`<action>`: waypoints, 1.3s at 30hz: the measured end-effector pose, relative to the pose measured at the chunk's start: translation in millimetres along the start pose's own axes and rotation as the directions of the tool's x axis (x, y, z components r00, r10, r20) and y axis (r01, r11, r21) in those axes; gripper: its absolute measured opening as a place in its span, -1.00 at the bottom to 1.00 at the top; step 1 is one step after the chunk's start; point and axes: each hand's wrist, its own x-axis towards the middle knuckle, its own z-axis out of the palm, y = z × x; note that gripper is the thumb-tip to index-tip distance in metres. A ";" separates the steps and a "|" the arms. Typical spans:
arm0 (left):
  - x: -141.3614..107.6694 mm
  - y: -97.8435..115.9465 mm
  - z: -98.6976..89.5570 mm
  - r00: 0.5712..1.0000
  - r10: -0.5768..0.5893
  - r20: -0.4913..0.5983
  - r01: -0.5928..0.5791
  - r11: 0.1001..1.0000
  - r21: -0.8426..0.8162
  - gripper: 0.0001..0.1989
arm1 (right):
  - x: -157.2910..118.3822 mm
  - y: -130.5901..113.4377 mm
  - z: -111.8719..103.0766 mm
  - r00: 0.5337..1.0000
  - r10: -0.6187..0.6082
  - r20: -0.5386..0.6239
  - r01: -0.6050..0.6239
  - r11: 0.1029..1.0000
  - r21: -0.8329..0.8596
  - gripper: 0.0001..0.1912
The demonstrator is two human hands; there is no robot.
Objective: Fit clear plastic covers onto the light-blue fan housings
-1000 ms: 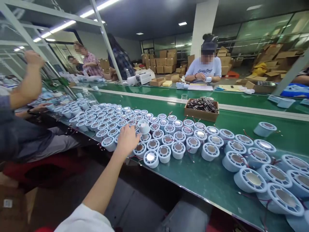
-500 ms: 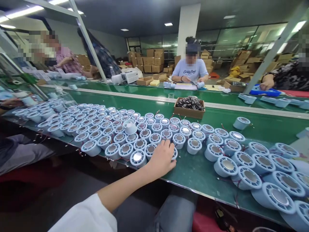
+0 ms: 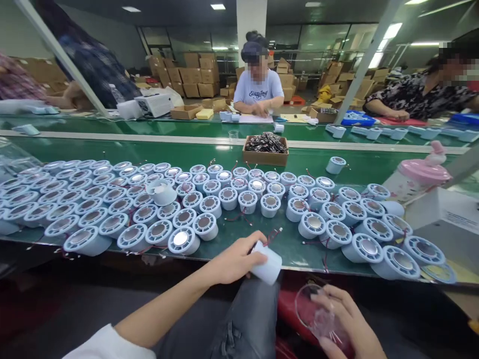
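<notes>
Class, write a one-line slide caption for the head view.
Left hand holds a pale blue round housing; right hand holds a clear disc.

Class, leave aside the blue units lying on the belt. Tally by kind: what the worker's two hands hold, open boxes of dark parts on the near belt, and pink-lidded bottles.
Pale blue unit, in the left hand: 1
Clear disc, in the right hand: 1
Box of dark parts: 1
Pink-lidded bottle: 1
Total: 4

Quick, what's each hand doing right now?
Left hand: fingers closed around a pale blue round part, lifted off the green table.
Right hand: fingers holding a clear plastic ring down by the lap.
</notes>
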 end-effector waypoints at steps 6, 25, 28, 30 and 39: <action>19.4 0.3 39.9 0.845 0.112 0.522 0.015 0.973 -0.232 -0.76 | 24.8 -25.3 -0.9 0.990 -0.143 0.018 0.130 0.836 -0.534 -0.44; 28.6 19.9 58.1 0.869 0.323 0.376 -0.421 0.880 0.218 -0.73 | 8.9 -27.3 -10.9 0.956 0.292 -0.019 -0.282 0.905 -0.318 -0.77; 31.2 12.6 60.5 0.879 0.382 0.284 -0.416 0.907 0.070 -0.70 | 8.3 -31.9 -15.1 0.898 0.440 0.016 -0.440 0.898 0.000 -0.88; 35.2 3.9 64.5 0.877 0.414 0.243 -0.424 0.905 -0.012 -0.50 | 7.0 -34.8 -15.9 0.871 0.492 0.000 -0.487 0.863 0.133 -0.75; 39.2 -4.7 73.5 0.774 0.506 0.382 -0.470 0.862 -0.190 -0.26 | 4.0 -24.8 -22.6 0.752 0.658 -0.020 -0.461 0.548 0.698 -0.69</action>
